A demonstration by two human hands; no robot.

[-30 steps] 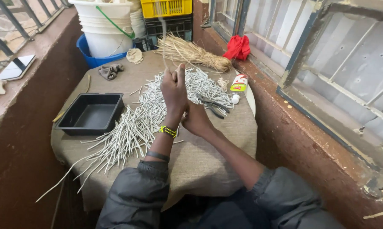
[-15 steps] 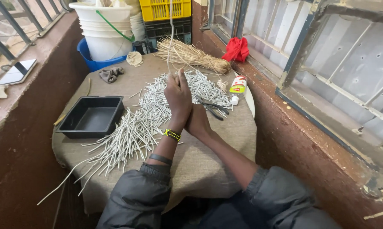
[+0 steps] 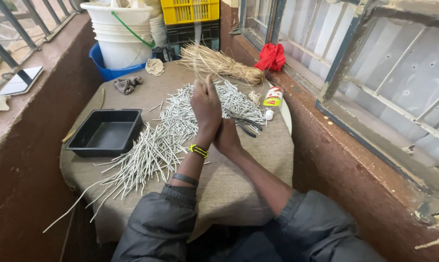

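your left hand point(image 3: 206, 104) is raised above the table point(image 3: 239, 194), fingers up and close together, pinching a few thin straws point(image 3: 196, 68) that rise from the fingertips. your right hand point(image 3: 227, 137) sits just behind and below it, pressed against the left wrist; whether its fingers are curled or flat you cannot tell, since the left hand hides them. the straws stand nearly upright over the middle of the table, above the heap of pale sticks point(image 3: 156, 145) that fans out across the burlap cloth. a black tray point(image 3: 105, 132) lies left of the heap, touching its edge. pliers point(image 3: 244, 123) lie just right of your hands, and a small bottle point(image 3: 272, 99) lies beyond them near the table's edge. a straw bundle point(image 3: 219, 63) lies at the far side, with a white bucket point(image 3: 120, 34) behind it.
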